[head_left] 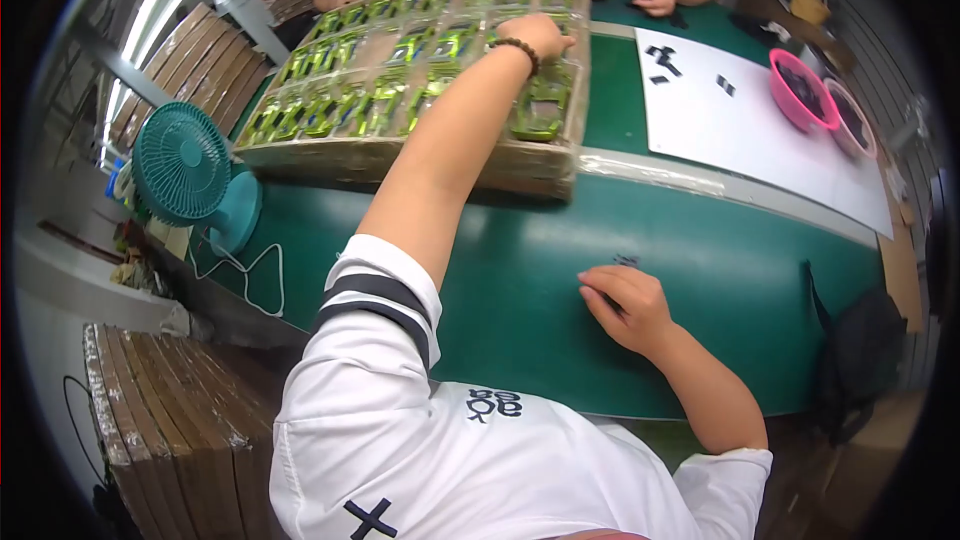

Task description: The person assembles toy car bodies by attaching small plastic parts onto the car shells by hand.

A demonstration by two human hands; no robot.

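Observation:
My left hand is stretched far forward over a shallow cardboard box, a dark bead bracelet on its wrist. Its fingers curl down among bright green packages with clear fronts, and whatever they grip is hidden under the hand. Rows of these packages fill much of the box. My right hand hovers at or rests on the green table, its thumb apart from the loosely bent fingers and nothing visible between them. Small dark marks or pieces lie just beyond it, too small to make out.
A teal fan with a white cable stands left of the box. At right, a white board bears black strips and pink bowls. Two people sit opposite. Flattened cartons lean at lower left; a black bag hangs right.

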